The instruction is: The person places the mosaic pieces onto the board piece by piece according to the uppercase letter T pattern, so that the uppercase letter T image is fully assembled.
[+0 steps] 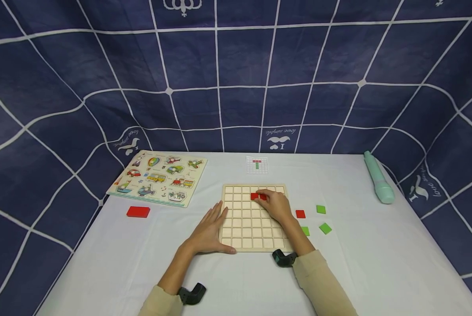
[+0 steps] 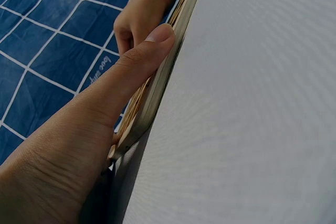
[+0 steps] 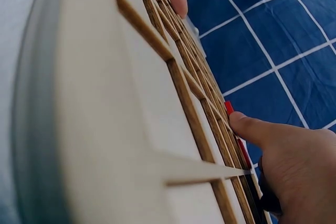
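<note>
A wooden grid board [image 1: 246, 222] lies on the white cloth, divided into small square cells. My left hand [image 1: 209, 232] steadies its near left corner with extended fingers along the left side; in the left wrist view the thumb [image 2: 134, 59] lies along the near edge. My right hand [image 1: 276, 205] pinches a red square tile [image 1: 263, 197] over an upper row, between thumb and fingertips that partly cover it. Beside it, to the left, sits another red tile [image 1: 254, 196]. The right wrist view shows the thumb [image 3: 249, 127] against red pieces; the other fingertips are hidden there.
Right of the board lie a loose red tile [image 1: 300, 214] and green tiles [image 1: 325, 228]. Behind stands a pattern card [image 1: 262, 170] with red and green squares. A picture puzzle board [image 1: 162, 175] and red block [image 1: 138, 212] are left; a mint-green bottle-like object [image 1: 379, 180] is far right.
</note>
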`<act>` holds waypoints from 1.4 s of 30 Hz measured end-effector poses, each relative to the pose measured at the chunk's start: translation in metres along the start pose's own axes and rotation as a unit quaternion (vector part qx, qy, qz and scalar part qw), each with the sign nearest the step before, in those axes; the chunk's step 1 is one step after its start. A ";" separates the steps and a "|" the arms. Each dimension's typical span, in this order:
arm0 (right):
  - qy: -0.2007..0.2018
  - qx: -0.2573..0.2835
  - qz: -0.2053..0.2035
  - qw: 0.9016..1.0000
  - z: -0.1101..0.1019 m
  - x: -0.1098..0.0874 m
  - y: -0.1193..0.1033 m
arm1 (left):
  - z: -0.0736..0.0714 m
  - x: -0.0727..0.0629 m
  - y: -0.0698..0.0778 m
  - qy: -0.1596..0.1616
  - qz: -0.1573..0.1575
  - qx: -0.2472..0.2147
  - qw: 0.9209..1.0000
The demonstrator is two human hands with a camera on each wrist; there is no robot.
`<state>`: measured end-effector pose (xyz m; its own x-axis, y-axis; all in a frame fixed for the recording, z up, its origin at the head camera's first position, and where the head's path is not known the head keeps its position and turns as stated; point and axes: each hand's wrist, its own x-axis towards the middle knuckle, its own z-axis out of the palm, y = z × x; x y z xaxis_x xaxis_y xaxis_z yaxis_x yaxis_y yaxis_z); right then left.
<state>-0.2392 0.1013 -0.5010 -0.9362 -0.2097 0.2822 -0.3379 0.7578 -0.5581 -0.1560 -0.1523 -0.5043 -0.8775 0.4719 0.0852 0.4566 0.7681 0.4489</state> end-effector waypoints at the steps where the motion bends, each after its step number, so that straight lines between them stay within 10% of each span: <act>1: -0.001 -0.001 0.001 1.000 0.000 0.000 0.000 | 0.000 0.000 0.000 0.001 0.000 -0.001 1.000; 42: 0.012 0.039 -0.058 0.997 -0.034 -0.033 0.026 | 0.000 -0.002 0.000 0.035 0.005 -0.036 0.999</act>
<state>-0.2136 0.1486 -0.4982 -0.8881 -0.2768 0.3668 -0.4510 0.6786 -0.5797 -0.1544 -0.1527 -0.5044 -0.8822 0.4461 0.1509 0.4562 0.7296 0.5095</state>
